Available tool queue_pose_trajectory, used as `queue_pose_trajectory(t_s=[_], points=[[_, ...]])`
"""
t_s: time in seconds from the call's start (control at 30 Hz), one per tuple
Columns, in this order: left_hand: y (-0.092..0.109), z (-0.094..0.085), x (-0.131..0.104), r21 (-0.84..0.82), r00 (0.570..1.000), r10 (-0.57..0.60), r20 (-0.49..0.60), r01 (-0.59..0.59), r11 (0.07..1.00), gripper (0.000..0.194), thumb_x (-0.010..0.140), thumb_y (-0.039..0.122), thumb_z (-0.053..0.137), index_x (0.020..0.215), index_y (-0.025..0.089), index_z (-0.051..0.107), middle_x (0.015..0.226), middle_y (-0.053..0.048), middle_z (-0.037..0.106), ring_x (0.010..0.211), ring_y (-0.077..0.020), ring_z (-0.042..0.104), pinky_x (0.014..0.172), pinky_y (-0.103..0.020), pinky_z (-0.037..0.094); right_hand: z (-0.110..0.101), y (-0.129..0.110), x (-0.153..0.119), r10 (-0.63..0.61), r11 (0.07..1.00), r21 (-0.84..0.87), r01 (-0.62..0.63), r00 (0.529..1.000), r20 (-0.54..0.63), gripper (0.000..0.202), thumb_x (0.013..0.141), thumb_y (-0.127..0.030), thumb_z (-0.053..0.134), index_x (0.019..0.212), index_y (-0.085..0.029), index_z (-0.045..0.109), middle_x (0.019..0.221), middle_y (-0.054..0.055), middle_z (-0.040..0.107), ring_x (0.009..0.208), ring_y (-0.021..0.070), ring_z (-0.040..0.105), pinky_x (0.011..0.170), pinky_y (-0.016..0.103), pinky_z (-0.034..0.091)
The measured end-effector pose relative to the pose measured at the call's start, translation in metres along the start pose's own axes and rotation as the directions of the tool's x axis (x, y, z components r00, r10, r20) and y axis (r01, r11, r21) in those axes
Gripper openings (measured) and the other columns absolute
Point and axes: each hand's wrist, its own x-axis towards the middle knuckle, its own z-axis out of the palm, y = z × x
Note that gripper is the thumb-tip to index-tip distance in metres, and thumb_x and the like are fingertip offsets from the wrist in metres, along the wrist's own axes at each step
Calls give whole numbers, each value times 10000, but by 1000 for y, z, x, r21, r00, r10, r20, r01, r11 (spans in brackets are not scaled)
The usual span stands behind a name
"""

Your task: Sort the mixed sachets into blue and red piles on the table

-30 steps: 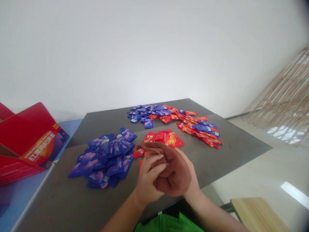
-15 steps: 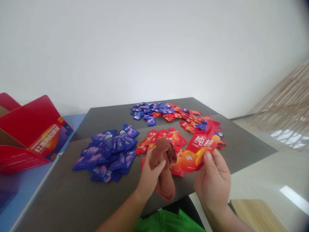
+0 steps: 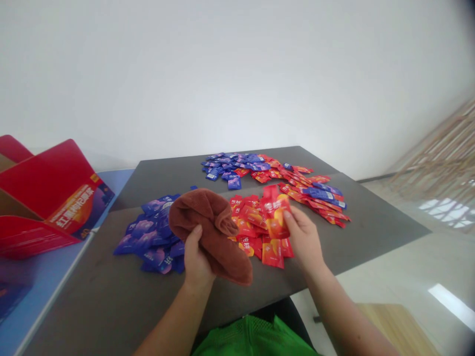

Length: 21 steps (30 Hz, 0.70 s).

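My left hand (image 3: 198, 259) is closed on a bunched brown cloth (image 3: 208, 227), thumb on top, held above the table in front of the blue sachets (image 3: 146, 237). Between the thumb and fingers of my right hand (image 3: 305, 237) is a red sachet (image 3: 275, 212) with orange fruit printed on it. It hangs over a pile of similar red sachets (image 3: 248, 225) in the middle of the table. The cloth covers part of the blue pile and the left edge of the red one.
Farther back lie more blue sachets (image 3: 233, 183) and a mixed row of red and blue sachets (image 3: 315, 195) on the dark table (image 3: 378, 222). An open red carton (image 3: 48, 183) stands at the left on a blue surface (image 3: 115, 175). A wooden stool top (image 3: 393, 326) shows below right.
My left hand has moved left and up with the cloth, which is now more spread out. My right hand has carried the red sachet leftward and away from me, over the red pile.
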Motion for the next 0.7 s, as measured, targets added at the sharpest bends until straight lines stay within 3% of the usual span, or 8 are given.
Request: queue_pose_trajectory(t_s=[0.07, 0.13, 0.2, 0.27, 0.33, 0.43, 0.63, 0.7], points=[[1, 2, 0, -3, 1000, 23, -4, -23, 1000, 263, 750, 370, 635, 946, 210, 705, 837, 3, 743, 901, -220, 693, 812, -304, 560, 14, 6, -7, -72, 986, -124, 108, 961, 269, 279, 920, -367, 503, 1068, -249, 708, 1012, 42, 736, 903, 224, 665, 802, 353, 502], [-1, 2, -1, -8, 999, 47, 5, -47, 999, 267, 738, 353, 656, 959, 211, 705, 868, 3, 749, 857, -198, 696, 778, -270, 558, 33, 13, -12, -153, 930, -216, 298, 847, 509, 251, 930, -297, 497, 1058, -273, 712, 927, 37, 740, 835, 210, 662, 744, 323, 495], [-3, 1, -2, -15, 997, 72, 7, -72, 997, 269, 710, 348, 687, 940, 210, 709, 861, 4, 753, 811, -180, 697, 746, -243, 554, 51, 20, -16, -216, 822, -300, 484, 753, 622, 235, 926, -241, 515, 1056, -266, 710, 880, 53, 717, 819, 212, 634, 728, 318, 471], [-5, -1, 0, -23, 996, 93, 7, -93, 995, 272, 691, 362, 703, 915, 207, 713, 836, 7, 753, 774, -172, 697, 718, -234, 552, 63, 25, -20, -250, 695, -426, 579, 750, 612, 226, 909, -206, 550, 1076, -251, 696, 932, 82, 682, 863, 231, 595, 745, 335, 445], [-6, -2, 2, -26, 994, 104, 17, -104, 994, 276, 698, 382, 696, 910, 206, 717, 827, 6, 753, 756, -172, 696, 706, -240, 553, 66, 26, -26, -269, 608, -543, 579, 794, 546, 253, 906, -202, 560, 1129, -254, 668, 1030, 104, 646, 913, 250, 560, 756, 354, 422], [-7, -4, 4, -20, 989, 146, 16, -146, 989, 258, 736, 376, 678, 930, 211, 718, 831, 7, 751, 820, -177, 694, 747, -237, 544, 60, 22, -38, -290, 613, -546, 571, 806, 517, 255, 938, -256, 517, 1157, -260, 649, 1038, 94, 636, 882, 239, 543, 737, 351, 409], [-9, -4, 1, -27, 995, 95, 18, -95, 995, 280, 731, 343, 682, 976, 210, 713, 851, 4, 749, 863, -186, 688, 778, -251, 542, 62, 27, -53, -371, 623, -325, 711, 635, 677, 239, 922, -308, 557, 1132, -245, 652, 1245, 80, 610, 1121, 262, 501, 945, 404, 382], [-9, -3, 0, -30, 997, 70, 22, -69, 997, 285, 712, 337, 691, 968, 214, 715, 837, 6, 749, 830, -184, 692, 777, -260, 546, 70, 33, -51, -342, 605, -332, 723, 613, 712, 228, 922, -294, 561, 1126, -263, 657, 1228, 66, 629, 1159, 264, 488, 970, 425, 365]])
